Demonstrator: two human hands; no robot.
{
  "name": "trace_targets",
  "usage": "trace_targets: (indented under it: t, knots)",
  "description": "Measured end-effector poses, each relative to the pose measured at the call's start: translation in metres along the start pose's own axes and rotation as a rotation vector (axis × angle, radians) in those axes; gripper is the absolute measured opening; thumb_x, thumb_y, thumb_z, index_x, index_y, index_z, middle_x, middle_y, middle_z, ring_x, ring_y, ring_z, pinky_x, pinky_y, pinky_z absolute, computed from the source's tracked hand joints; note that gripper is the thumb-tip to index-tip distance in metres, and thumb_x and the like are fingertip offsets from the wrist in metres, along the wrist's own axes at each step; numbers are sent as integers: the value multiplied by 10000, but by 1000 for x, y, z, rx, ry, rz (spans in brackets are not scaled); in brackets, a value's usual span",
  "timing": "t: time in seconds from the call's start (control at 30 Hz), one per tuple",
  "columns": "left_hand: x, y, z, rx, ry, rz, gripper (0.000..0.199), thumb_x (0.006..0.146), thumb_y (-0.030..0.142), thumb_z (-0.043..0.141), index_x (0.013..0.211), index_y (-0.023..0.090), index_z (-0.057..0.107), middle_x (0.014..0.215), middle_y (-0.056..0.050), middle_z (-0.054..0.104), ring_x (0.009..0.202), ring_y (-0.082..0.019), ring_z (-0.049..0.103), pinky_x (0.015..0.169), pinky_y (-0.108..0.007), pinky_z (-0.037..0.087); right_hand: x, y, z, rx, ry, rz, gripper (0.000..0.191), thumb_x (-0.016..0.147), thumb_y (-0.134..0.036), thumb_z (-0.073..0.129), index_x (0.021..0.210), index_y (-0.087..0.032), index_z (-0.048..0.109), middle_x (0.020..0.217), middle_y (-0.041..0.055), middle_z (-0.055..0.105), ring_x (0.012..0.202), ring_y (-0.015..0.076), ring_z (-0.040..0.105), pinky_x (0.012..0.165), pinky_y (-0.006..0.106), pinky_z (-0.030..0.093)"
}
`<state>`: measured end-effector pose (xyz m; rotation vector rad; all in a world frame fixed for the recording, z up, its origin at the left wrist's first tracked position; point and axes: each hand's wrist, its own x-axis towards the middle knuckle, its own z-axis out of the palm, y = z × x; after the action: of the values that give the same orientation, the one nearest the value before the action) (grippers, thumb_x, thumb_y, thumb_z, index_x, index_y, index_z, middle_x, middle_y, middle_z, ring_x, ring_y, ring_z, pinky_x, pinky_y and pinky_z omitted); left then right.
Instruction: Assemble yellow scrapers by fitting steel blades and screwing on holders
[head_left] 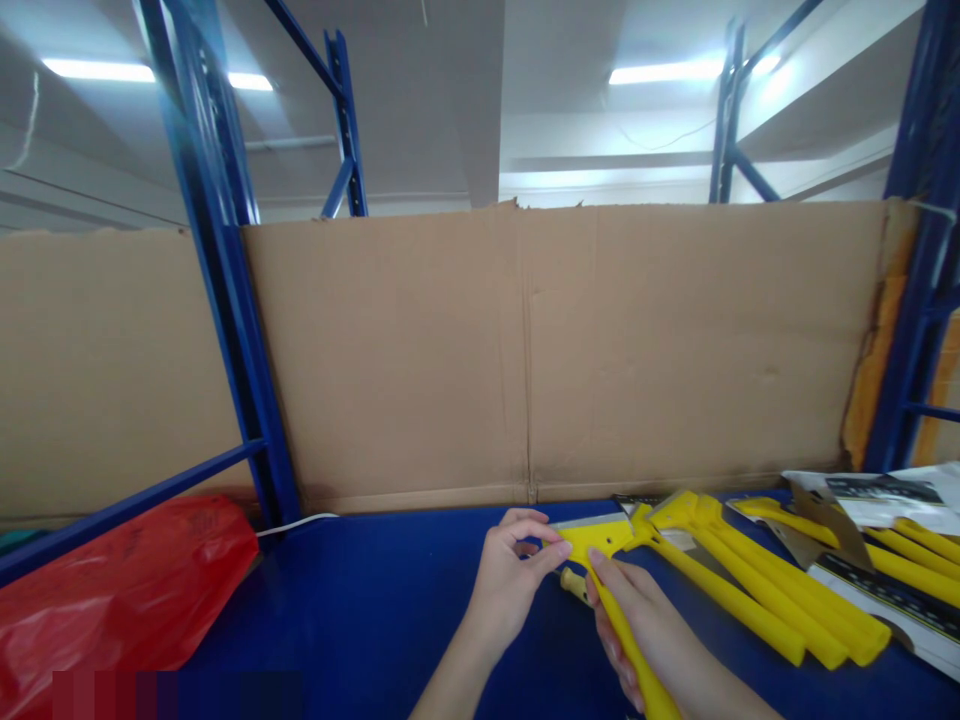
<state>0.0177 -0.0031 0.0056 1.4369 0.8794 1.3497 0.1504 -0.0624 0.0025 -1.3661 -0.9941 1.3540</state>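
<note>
A yellow scraper (596,537) with a wide head and a metal edge along its top is held up over the blue surface. My right hand (641,610) is wrapped round its handle just below the head, the thumb on the neck. At the head's left end, my left hand (514,565) pinches the corner between thumb and fingers. Behind the scraper, a small tool with a pale yellow handle (574,584) lies partly hidden on the surface.
Several yellow scrapers (780,580) lie on the blue shelf (360,610) at right, beside packaging (892,600) and more yellow handles. A red plastic bag (135,590) is at left. Cardboard (405,360) stands behind, between blue posts (240,330).
</note>
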Motion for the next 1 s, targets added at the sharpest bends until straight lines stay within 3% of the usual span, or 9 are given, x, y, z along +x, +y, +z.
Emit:
trace_targets:
  t: [0.1, 0.33, 0.53, 0.67, 0.77, 0.9, 1.0]
  knots:
    - [-2, 2, 3, -65, -27, -39, 178, 542, 265, 796, 613, 142, 688, 909, -67, 619, 764, -157, 590, 667, -260, 454, 1, 3, 1, -17, -18, -27, 338, 876, -514, 356, 750, -215, 449, 350, -94, 423, 232, 61, 353, 228, 137, 300]
    - [-7, 8, 6, -271, -25, -273, 444, 560, 214, 786, 972, 164, 628, 754, -16, 682, 672, -113, 601, 614, -212, 442, 3, 3, 1, -80, -26, -51, 339, 868, -508, 363, 733, -210, 452, 352, -88, 435, 237, 62, 376, 223, 133, 306]
    - [-6, -1, 9, -218, 20, -225, 329, 541, 217, 789, 836, 139, 665, 723, -28, 689, 630, -107, 589, 564, -197, 427, 6, 2, -2, -10, -33, 34, 329, 912, -458, 337, 717, -214, 439, 357, -98, 415, 230, 52, 339, 220, 129, 277]
    - [-2, -10, 8, -135, -21, -92, 246, 584, 241, 769, 787, 135, 682, 749, -45, 690, 642, -125, 601, 613, -232, 464, 7, 2, -6, 95, -95, 89, 340, 917, -472, 339, 718, -216, 441, 362, -96, 412, 228, 52, 321, 223, 140, 283]
    - [-2, -14, 3, 83, -70, 78, 174, 680, 224, 704, 841, 161, 698, 875, -68, 687, 764, -163, 632, 671, -261, 489, 12, 4, -10, 160, -127, 109, 351, 898, -495, 377, 707, -212, 457, 367, -88, 418, 236, 51, 325, 228, 144, 287]
    - [-6, -15, -6, 507, -98, 412, 188, 751, 161, 644, 928, 202, 693, 1105, -93, 624, 954, -200, 619, 781, -316, 516, 24, 12, -17, 188, -175, 124, 386, 849, -559, 434, 709, -204, 489, 377, -77, 437, 246, 49, 335, 235, 145, 289]
    - [-8, -15, -9, 818, -90, 707, 189, 792, 111, 596, 929, 212, 677, 1110, -85, 632, 987, -209, 606, 834, -362, 515, 30, 17, -20, 161, -209, 120, 392, 848, -569, 418, 724, -205, 493, 372, -75, 443, 239, 59, 343, 234, 153, 291]
